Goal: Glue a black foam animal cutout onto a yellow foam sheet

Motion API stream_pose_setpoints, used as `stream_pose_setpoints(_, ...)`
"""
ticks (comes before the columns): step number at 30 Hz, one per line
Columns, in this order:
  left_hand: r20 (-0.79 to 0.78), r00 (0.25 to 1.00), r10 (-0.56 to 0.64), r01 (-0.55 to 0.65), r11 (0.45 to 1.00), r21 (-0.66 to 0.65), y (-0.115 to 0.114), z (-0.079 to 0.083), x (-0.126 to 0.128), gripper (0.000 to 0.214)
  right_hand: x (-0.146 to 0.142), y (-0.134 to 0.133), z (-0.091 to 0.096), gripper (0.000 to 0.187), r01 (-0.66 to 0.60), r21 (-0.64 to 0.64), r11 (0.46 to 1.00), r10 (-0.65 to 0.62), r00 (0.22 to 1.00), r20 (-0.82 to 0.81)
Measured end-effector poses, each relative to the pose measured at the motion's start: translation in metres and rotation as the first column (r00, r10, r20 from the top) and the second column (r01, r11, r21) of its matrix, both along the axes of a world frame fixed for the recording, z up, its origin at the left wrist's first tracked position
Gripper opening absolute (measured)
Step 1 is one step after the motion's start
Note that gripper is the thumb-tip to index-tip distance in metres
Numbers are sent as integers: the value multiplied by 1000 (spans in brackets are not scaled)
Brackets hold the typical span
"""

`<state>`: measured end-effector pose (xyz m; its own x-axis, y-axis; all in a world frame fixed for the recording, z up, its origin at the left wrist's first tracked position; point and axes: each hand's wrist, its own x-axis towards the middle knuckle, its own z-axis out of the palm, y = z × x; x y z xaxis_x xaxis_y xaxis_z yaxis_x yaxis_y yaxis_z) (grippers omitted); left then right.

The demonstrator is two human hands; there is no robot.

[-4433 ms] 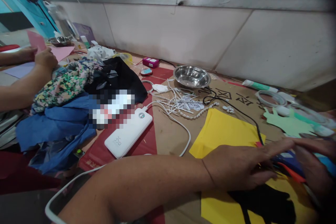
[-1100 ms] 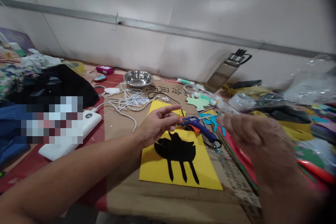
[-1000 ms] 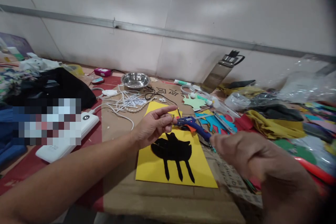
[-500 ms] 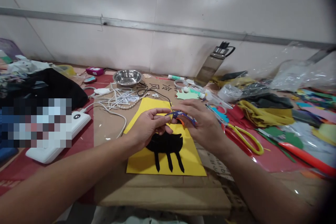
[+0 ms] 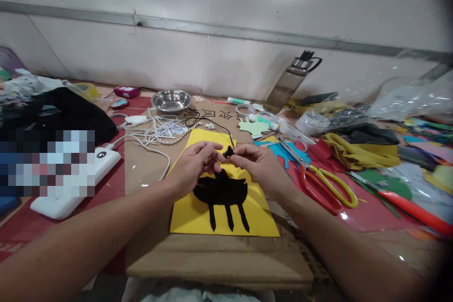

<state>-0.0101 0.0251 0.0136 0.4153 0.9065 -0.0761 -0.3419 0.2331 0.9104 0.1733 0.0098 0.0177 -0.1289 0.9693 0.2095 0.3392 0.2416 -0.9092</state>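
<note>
A small dark piece (image 5: 229,152) with a pointed black top is held up between my hands over the yellow sheet (image 5: 191,217). My right hand (image 5: 260,163) pinches it between thumb and fingers. From the other side my left hand (image 5: 198,163) touches its edge, fingers curled together. What lies inside the left fingers is hidden. Beneath them, flat on the sheet, is a black animal-like cutout (image 5: 222,193) with a rounded body, three pointed legs and a part rising at the top. A black cord (image 5: 221,126) ends close behind my fingers.
Scissors with red and yellow handles (image 5: 331,186) rest on blue cutouts (image 5: 292,151) at right, near an orange-handled tool (image 5: 406,205). A metal bowl (image 5: 171,101) and a tilted bottle (image 5: 292,80) stand behind. A white power bank (image 5: 76,188) and cables lie left.
A blue-purple item with a bit of orange was between my hands; now the dark piece shows there. My right hand has shifted lower, uncovering the scissors and blue cutouts.
</note>
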Motion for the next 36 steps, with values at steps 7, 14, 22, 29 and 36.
stream_pose_setpoints(7,-106,994,-26,40,991,131,1,-6,2,30,-5,0,-2,32,-79,-267,960,3,962,-273)
stream_pose_setpoints(14,-261,965,16,43,974,220,4,-6,1,23,-9,-4,0,34,-56,-271,961,-8,973,-231)
stream_pose_setpoints(22,-285,958,26,17,989,146,10,-10,1,28,-6,-3,-2,42,-53,-290,956,-20,970,-243)
stream_pose_setpoints(29,-427,904,-12,89,983,160,11,-8,0,29,-3,0,-6,32,-39,-223,974,5,988,-153)
stream_pose_setpoints(36,-562,826,-30,155,972,177,12,0,-5,23,-6,-2,-2,25,-28,-229,973,6,995,-96)
